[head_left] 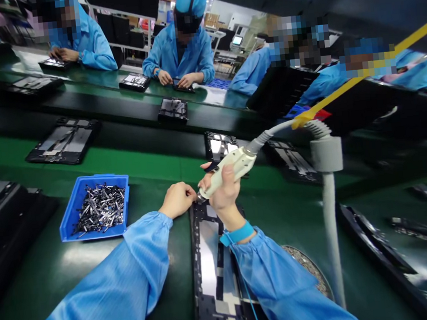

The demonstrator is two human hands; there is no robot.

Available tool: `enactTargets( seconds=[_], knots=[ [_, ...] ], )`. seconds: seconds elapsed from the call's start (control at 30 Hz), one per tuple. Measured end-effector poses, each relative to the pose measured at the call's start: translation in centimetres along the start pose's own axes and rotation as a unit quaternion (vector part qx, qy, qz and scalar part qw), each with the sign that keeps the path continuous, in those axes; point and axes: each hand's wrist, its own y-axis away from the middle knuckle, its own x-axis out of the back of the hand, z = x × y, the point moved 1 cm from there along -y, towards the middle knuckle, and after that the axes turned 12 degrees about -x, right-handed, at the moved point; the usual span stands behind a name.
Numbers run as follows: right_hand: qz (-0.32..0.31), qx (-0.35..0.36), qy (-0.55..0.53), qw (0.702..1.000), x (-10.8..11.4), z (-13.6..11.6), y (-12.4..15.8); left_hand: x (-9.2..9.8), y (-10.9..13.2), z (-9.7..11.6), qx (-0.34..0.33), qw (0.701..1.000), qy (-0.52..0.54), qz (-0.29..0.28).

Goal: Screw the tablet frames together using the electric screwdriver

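Observation:
An opened tablet point(208, 251) lies lengthwise before me on the green bench, its inner parts facing up. In my right hand point(224, 194) is a cream electric screwdriver point(233, 168), its tip slanting down to the tablet's far left corner. A cable runs from the tool's back end to a grey stand. My left hand point(178, 198) reaches to that same corner, fingertips pinched together right beside the tip. Whatever lies between those fingertips is hidden. A blue strap point(238, 234) circles my right wrist.
Left of my hands stands a blue bin point(63, 229) heaped with small metal-and-black parts. A round dish of tiny screws point(306, 261) sits partly behind my right sleeve. The grey stand point(332, 229) rises at right. More opened tablets point(64, 139) lie beyond; co-workers point(180, 47) sit across.

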Motion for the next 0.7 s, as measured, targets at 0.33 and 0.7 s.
enactTargets(
  seconds=[0.33, 0.7],
  knots=[
    [-0.004, -0.017, -0.007, 1.0, -0.05, 0.47, -0.06, 0.08, 0.04, 0.13, 0.005, 1.0, -0.007, 0.001],
    [-0.006, -0.033, -0.021, 0.999, -0.41, 0.6, -0.27, 0.02, -0.08, -0.06, 0.017, 1.0, 0.0, 0.009]
  ],
)
